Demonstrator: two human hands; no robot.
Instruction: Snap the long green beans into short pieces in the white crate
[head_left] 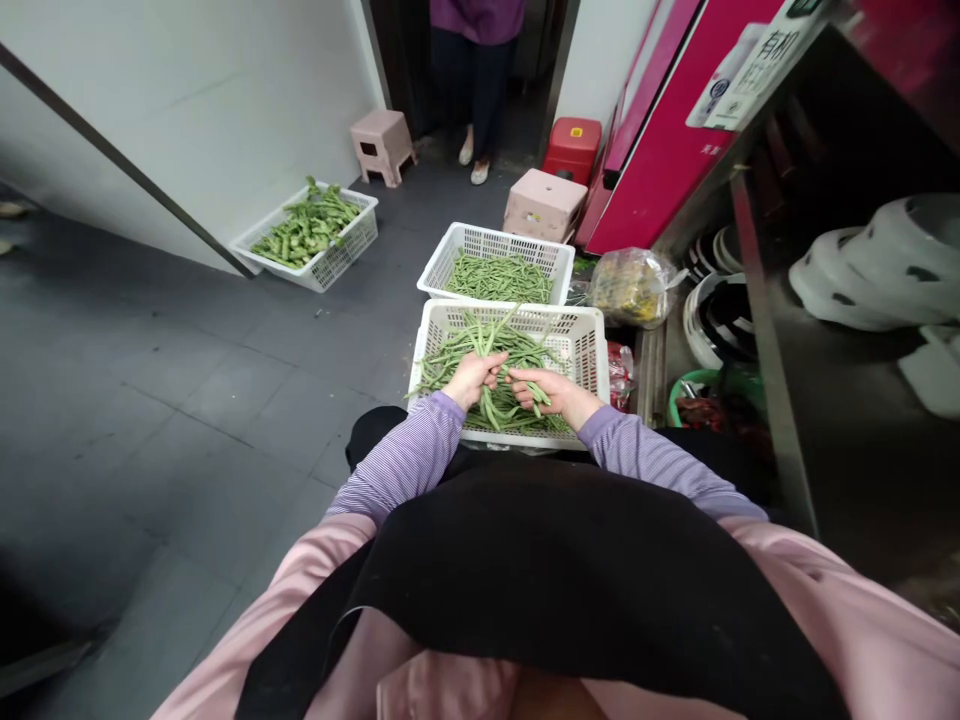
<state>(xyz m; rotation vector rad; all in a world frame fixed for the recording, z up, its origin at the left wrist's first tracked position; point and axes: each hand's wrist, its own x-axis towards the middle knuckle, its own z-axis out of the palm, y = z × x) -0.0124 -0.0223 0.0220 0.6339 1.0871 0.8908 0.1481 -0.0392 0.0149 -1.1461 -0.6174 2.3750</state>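
Observation:
My left hand is closed around a bunch of long green beans, whose ends stick out above and below the fist. Close beside it, my right hand is closed on green bean pieces, its fingertips pinching near the left hand's bunch. Both hands are above a white plastic basket in front of my lap, where long beans lie loosely heaped. Just behind stands a second white basket with short green bean pieces in it.
To the left, another white basket holds green vegetables. Pink stools and a red stool stand further back. A person is in the doorway. At right are a bagged bundle, a green tub and a metal shelf.

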